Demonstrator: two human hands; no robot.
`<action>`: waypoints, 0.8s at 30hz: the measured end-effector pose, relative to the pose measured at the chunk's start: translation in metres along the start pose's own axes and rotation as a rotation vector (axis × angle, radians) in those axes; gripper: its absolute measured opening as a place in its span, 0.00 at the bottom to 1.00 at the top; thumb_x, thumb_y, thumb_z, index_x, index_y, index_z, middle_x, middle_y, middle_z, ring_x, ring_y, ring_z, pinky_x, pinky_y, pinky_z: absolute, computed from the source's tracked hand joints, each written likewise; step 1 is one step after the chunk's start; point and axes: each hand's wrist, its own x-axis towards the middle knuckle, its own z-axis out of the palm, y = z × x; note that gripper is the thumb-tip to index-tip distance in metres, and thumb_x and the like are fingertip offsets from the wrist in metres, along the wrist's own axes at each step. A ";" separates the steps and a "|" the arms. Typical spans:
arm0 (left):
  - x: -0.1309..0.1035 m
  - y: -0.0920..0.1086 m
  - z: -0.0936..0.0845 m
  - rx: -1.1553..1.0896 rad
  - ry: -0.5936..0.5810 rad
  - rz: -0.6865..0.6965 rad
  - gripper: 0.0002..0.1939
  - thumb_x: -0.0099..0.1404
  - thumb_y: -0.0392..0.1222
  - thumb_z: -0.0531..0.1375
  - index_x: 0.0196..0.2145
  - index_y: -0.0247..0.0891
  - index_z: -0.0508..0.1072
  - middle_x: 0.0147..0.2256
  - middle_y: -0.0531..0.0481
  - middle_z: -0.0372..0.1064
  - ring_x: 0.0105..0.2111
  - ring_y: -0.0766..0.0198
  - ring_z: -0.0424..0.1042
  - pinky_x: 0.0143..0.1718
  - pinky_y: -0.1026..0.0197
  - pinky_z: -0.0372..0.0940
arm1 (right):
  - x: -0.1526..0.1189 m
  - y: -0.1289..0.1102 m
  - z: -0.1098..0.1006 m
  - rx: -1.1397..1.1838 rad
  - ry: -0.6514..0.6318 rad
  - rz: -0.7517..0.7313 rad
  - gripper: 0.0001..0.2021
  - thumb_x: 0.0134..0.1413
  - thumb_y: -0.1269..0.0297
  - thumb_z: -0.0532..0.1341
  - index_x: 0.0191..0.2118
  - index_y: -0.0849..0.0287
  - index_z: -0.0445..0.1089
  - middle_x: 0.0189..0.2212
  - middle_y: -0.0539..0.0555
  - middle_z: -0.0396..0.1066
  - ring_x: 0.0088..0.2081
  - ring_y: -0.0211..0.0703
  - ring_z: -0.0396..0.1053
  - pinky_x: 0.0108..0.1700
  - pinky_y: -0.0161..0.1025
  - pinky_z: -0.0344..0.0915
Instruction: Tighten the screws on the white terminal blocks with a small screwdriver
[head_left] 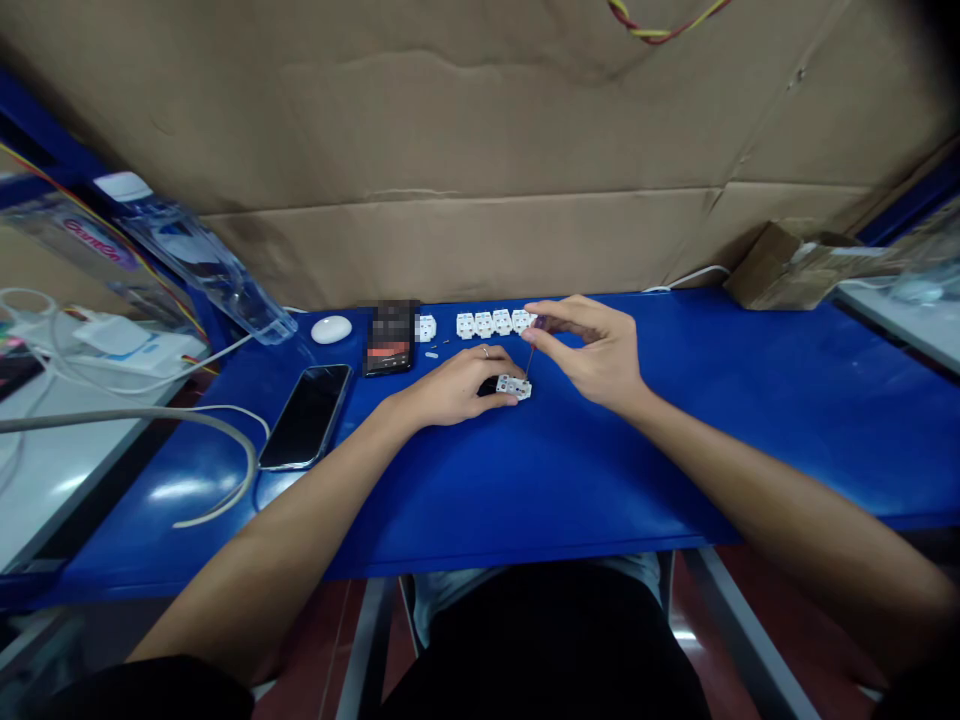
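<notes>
White terminal block (514, 387): small, blocky, pale, with dark holes on top, lying on blue table (750, 420) | left hand (457, 385) pinches it closed at its left end | right hand (592, 350) closed on thin screwdriver (531, 352), tip on block | row of 4 similar blocks (495, 323) just behind | black phone (307, 415) well left

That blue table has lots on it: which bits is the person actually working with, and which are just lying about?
In use: white block under the left hand; screwdriver in the right hand; row of blocks.

Lying about: phone, white puck, cable, cardboard box.
</notes>
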 end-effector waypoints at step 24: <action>0.000 -0.003 0.002 -0.004 0.037 0.027 0.13 0.79 0.46 0.69 0.57 0.42 0.82 0.57 0.43 0.81 0.59 0.48 0.79 0.64 0.44 0.71 | 0.000 -0.006 0.000 0.039 -0.074 -0.013 0.13 0.63 0.57 0.77 0.52 0.39 0.88 0.46 0.48 0.88 0.44 0.44 0.84 0.43 0.44 0.84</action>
